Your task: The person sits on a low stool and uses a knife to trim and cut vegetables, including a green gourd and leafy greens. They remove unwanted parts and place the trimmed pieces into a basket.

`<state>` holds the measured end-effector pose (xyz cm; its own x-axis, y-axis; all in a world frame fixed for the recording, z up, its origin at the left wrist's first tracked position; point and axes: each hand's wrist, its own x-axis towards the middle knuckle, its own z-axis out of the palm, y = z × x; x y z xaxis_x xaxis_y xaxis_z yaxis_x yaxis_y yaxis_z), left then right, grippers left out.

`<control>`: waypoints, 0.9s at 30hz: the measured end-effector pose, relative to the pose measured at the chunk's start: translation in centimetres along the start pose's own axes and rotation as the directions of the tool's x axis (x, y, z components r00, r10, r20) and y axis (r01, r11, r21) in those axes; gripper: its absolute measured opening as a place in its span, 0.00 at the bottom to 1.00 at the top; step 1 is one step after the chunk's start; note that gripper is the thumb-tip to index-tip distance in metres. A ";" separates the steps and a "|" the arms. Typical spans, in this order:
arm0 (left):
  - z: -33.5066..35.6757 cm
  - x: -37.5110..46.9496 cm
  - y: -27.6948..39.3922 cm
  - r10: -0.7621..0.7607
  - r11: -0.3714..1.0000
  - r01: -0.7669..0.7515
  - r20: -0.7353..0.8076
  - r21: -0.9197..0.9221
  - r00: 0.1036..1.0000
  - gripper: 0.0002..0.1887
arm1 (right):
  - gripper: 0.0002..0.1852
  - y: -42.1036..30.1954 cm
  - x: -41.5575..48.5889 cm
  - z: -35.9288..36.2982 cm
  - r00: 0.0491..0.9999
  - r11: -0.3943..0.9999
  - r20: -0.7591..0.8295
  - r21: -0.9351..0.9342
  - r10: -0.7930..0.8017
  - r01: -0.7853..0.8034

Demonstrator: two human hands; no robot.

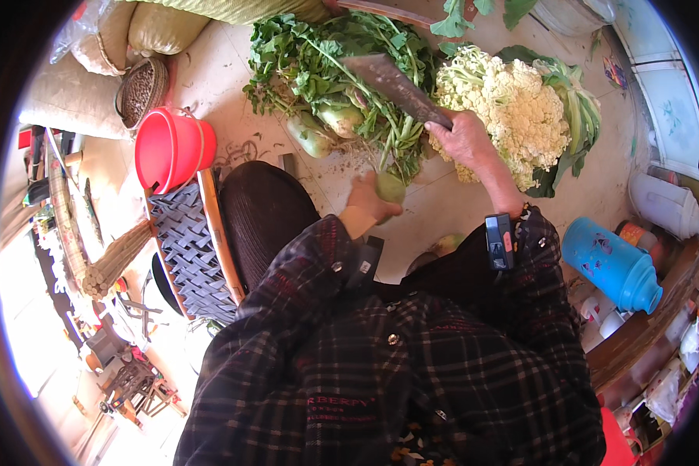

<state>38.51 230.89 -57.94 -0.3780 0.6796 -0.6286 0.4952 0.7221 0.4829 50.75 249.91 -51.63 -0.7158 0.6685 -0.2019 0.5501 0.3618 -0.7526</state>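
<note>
My right hand [468, 140] grips the handle of a dark, stained cleaver [393, 84]. Its blade points up and left over a heap of leafy radish greens [343, 52]. My left hand [366, 201] is closed around a pale green radish [390, 187], low over the floor and slightly blurred. Two more green-white radishes [310, 135] lie with their leaves still attached, just beyond it. Right of the greens, a large cauliflower [504, 105] sits close behind my right hand. Part of another radish [447, 243] shows on the floor near my leg.
A red bucket [175, 148] stands at left, by a woven-strap seat [195, 250] with wooden rails. Behind it are a basket [143, 93] of small brown pieces and full sacks [166, 29]. A blue thermos flask [609, 262] and a white container [664, 204] are at right.
</note>
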 end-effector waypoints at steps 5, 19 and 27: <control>7.1 2.9 -1.0 0.050 0.997 -0.031 0.268 -0.076 0.962 0.40 | 0.13 -0.4 0.0 -1.1 0.996 0.996 -0.086 0.090 0.020 -0.012; -1.8 12.3 -4.1 -0.291 0.956 0.125 -0.819 -0.264 0.494 0.11 | 0.12 -0.3 -0.7 -1.5 0.986 0.991 -0.141 0.088 -0.084 0.097; -3.8 19.2 -14.9 -0.043 0.546 0.447 -0.509 0.708 0.859 0.24 | 0.10 -0.3 -1.2 -1.5 0.981 0.993 -0.171 0.068 -0.088 0.100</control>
<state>20.93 233.72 -74.91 -0.7445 0.6188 -0.2505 0.6556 0.6069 -0.4492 52.12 249.99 -50.22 -0.6774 0.7352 -0.0253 0.4447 0.3819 -0.8102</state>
